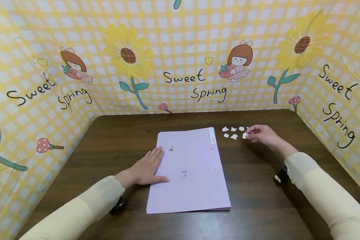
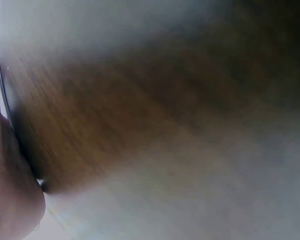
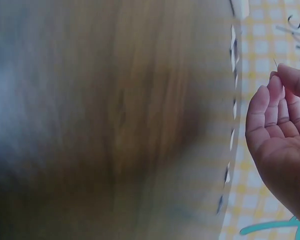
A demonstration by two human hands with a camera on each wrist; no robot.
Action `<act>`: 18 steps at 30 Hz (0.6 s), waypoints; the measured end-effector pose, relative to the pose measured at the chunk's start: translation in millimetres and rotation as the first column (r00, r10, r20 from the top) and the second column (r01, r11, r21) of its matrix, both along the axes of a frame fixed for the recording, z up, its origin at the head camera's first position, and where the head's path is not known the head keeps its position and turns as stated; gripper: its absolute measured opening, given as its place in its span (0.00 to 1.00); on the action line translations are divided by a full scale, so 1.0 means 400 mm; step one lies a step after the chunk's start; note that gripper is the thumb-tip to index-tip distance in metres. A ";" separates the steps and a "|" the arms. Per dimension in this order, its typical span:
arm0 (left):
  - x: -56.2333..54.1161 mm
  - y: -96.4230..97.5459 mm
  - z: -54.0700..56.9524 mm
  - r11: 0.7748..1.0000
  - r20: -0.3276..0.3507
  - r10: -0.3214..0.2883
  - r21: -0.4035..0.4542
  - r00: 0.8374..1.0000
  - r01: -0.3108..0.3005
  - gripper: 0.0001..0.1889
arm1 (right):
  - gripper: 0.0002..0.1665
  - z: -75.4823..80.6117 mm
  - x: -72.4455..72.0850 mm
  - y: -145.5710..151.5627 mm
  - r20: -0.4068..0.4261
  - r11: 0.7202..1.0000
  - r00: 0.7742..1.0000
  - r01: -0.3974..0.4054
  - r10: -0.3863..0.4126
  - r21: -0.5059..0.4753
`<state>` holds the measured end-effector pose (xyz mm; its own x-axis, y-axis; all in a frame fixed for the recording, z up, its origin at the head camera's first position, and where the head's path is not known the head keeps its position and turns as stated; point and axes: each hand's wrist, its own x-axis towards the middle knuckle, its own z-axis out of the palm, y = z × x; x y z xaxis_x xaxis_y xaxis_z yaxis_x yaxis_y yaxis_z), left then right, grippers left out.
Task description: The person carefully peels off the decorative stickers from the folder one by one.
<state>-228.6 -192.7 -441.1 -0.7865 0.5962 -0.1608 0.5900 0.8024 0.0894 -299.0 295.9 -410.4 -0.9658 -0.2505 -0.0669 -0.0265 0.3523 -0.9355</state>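
Note:
A lilac folder (image 1: 195, 190) lies flat on the dark wooden table. Two small cartoon stickers show on its cover, one dark sticker (image 1: 171, 149) near the upper left and one pinkish sticker (image 1: 184, 174) around the middle. My left hand (image 1: 148, 168) rests on the folder's left edge with fingers straight and thumb spread. Beyond the folder's upper right corner, my right hand (image 1: 262, 135) pinches a small white cut-out piece (image 1: 245, 135) between thumb and index finger. In the right wrist view, the piece (image 3: 275, 63) appears as a thin sliver above the fingertips.
Several white cut-out pieces (image 1: 233, 129) lie in two short rows left of the right hand. A pale label (image 1: 212, 135) and two small round fittings line the folder's right side. Yellow checked cloth (image 1: 180, 43) surrounds the table (image 1: 258, 193) at the back and sides.

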 end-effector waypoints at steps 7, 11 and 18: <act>0.005 0.000 0.006 1.000 0.005 -0.003 -0.005 1.000 0.003 0.61 | 0.18 -0.014 -0.024 0.020 0.004 0.998 1.000 -0.018 0.018 0.056; 0.006 0.000 0.008 1.000 0.006 -0.002 -0.005 1.000 0.002 0.61 | 0.17 -0.023 -0.036 0.025 0.005 0.996 1.000 -0.027 0.026 0.086; 0.007 0.002 0.012 1.000 0.017 0.004 0.002 1.000 -0.004 0.61 | 0.15 -0.033 -0.052 0.026 -0.018 0.989 1.000 -0.017 0.020 0.146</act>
